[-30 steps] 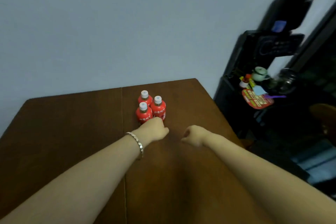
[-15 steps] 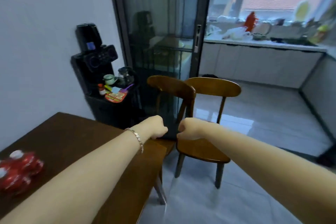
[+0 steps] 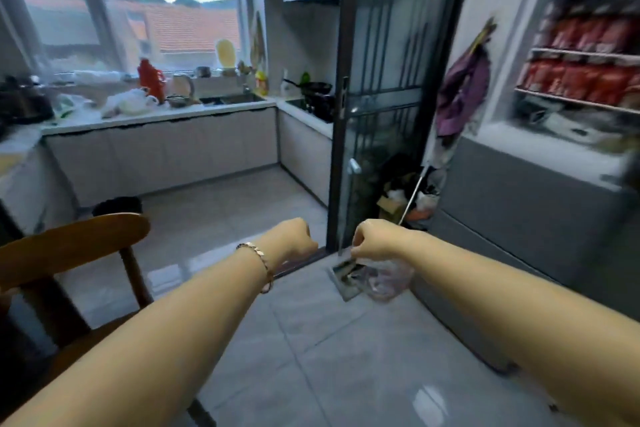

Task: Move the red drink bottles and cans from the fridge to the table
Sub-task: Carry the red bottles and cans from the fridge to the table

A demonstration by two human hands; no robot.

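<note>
Grey tiled floor (image 3: pixel 329 340) up front, wooden chair (image 3: pixel 69 243) off to the left. Left hand (image 3: pixel 294 236) and right hand (image 3: pixel 372 241) are both balled into fists with nothing in them, side by side in midair. Red drinks (image 3: pixel 581 59) sit blurry on the shelves of the fridge (image 3: pixel 519 191) on the right.

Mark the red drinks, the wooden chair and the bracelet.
red drinks (image 3: pixel 571 80): head view, middle of the lower shelf row.
wooden chair (image 3: pixel 69 243): head view, curved backrest.
bracelet (image 3: pixel 259 260): head view, links over the wrist.
</note>
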